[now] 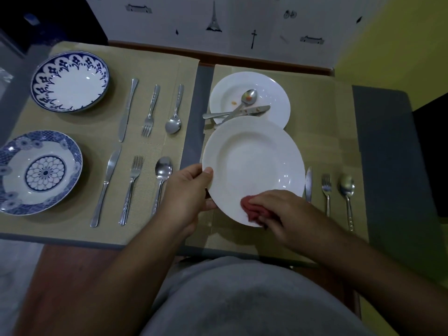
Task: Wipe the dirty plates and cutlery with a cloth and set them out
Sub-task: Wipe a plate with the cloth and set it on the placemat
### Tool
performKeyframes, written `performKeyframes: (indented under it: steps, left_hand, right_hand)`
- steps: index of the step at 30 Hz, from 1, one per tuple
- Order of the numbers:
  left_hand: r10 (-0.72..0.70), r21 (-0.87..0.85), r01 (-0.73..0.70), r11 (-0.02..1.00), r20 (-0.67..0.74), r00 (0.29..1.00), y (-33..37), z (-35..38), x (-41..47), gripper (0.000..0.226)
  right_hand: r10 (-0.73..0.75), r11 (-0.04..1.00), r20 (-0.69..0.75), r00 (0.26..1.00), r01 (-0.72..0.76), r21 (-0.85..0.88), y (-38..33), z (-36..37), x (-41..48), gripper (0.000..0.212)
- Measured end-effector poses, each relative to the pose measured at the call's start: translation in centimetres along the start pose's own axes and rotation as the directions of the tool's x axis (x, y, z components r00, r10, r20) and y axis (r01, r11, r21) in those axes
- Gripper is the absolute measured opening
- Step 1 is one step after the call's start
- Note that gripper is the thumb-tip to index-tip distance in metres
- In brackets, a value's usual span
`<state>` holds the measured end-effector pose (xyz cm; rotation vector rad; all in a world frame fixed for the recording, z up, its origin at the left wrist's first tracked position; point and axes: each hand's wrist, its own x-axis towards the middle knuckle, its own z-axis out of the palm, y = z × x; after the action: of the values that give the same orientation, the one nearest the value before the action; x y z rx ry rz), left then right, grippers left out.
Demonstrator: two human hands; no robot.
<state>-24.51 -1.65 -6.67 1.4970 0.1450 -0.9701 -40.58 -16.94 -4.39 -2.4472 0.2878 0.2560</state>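
My left hand [189, 192] grips the left rim of a white plate [252, 163], thumb on top, holding it tilted above the right placemat. A red cloth [252, 208] is bunched under my right hand [283, 212], which presses it on the plate's near rim. Behind it, a second white plate [271, 93] carries food specks, a soiled spoon [248, 97] and a soiled knife [252, 110]. To the right of the held plate lie a knife [308, 184], a fork [326, 190] and a spoon [347, 190].
The left placemat [155, 69] holds two blue-patterned plates [70, 81] [38, 172], each with a knife, fork and spoon beside it. A white wall with dark stickers rises behind the table. The table's near edge [72, 238] runs just in front of my body.
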Motion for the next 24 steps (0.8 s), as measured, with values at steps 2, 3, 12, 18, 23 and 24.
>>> performKeyframes:
  steps: [2, 3, 12, 18, 23, 24]
  left_hand:
    - [-0.013, 0.024, 0.013, 1.0, 0.004, 1.0, -0.3, 0.6, -0.1, 0.02]
    - [-0.017, 0.036, 0.017, 0.999, 0.009, 1.0, -0.4, 0.9, -0.2, 0.021]
    - [0.014, 0.101, -0.019, 0.995, 0.049, 0.999, -0.1, 0.1, -0.4, 0.02]
    - [-0.001, 0.103, -0.011, 0.995, 0.122, 0.993, -1.2, 0.2, -1.2, 0.025]
    - [0.069, 0.14, -0.087, 0.986, 0.123, 0.99, -1.5, 0.4, -1.1, 0.025]
    - [0.064, 0.138, -0.082, 0.987, 0.129, 0.99, -1.6, 0.4, -1.2, 0.025]
  right_hand:
    - [-0.03, 0.999, -0.021, 0.999, 0.031, 0.026, -1.2, 0.7, 0.6, 0.036]
    - [-0.063, 0.997, -0.032, 0.997, 0.064, 0.046, -1.9, 1.0, 1.0, 0.036]
    - [-0.011, 0.997, 0.036, 0.999, 0.008, 0.071, -0.8, -0.7, 0.5, 0.023]
    - [0.084, 0.995, -0.375, 0.923, -0.098, -0.018, 0.0, -2.4, 6.8, 0.037]
    - [0.24, 0.97, -0.468, 0.851, -0.23, 0.079, -0.4, -1.5, 7.1, 0.043]
    - [0.162, 0.987, -0.415, 0.895, -0.156, 0.048, -1.4, -0.5, 7.0, 0.044]
